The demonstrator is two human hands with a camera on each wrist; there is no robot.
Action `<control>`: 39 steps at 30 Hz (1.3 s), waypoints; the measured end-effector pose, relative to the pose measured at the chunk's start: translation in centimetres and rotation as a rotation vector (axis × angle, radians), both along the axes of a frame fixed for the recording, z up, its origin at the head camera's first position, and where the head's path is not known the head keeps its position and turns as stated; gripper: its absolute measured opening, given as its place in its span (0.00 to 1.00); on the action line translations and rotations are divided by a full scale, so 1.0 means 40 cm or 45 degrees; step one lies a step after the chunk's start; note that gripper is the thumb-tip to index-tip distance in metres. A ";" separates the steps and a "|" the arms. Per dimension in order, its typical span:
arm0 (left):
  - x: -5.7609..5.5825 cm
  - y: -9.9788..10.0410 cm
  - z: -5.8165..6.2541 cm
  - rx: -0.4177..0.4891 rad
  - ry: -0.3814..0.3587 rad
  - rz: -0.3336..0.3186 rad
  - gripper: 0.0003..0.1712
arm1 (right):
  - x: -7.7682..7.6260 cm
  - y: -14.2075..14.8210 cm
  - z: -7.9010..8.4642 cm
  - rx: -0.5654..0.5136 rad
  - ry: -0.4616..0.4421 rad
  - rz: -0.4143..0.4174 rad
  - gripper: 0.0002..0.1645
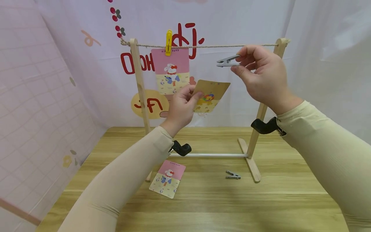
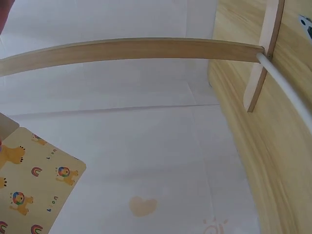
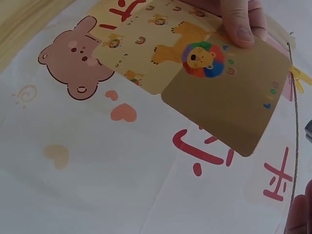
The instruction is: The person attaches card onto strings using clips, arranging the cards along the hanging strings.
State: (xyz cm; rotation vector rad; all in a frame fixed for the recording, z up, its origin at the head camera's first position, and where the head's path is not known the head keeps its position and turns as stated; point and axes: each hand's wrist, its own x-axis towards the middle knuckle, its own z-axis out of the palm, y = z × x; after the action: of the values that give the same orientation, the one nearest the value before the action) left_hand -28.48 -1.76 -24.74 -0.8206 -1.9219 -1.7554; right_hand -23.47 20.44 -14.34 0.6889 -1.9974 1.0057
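Note:
My left hand [image 1: 182,108] pinches a brown-and-cream lion card [image 1: 214,91] by its left edge, thumb in front, holding it tilted below the rope [image 1: 208,47]. In the right wrist view the lion's rainbow mane shows on the card [image 3: 253,97]. To the right and higher up, my right hand [image 1: 268,77] pinches a grey clothespin [image 1: 226,64] by its handle ends, close under the rope. Left of it, a pink-and-cream puppy card [image 1: 172,62] hangs from the rope by a yellow clothespin [image 1: 168,43], partly behind my left fingers.
Two wooden posts [image 1: 140,83] carry the rope, joined low down by a white rod [image 1: 214,155]. On the wooden table [image 1: 208,206] lie another puppy card [image 1: 168,180] and a second grey clothespin [image 1: 233,176]. A printed white cloth [image 1: 232,19] hangs behind.

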 end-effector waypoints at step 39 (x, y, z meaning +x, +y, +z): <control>-0.082 0.038 0.140 0.172 0.036 0.137 0.13 | -0.056 -0.025 0.123 0.293 0.018 -0.250 0.10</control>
State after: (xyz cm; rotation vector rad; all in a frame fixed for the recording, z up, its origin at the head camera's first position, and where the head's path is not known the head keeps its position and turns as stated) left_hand -31.76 -0.23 -19.13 -0.6775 -1.7735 -1.7768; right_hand -25.71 19.44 -9.41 0.6035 -2.1413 0.6610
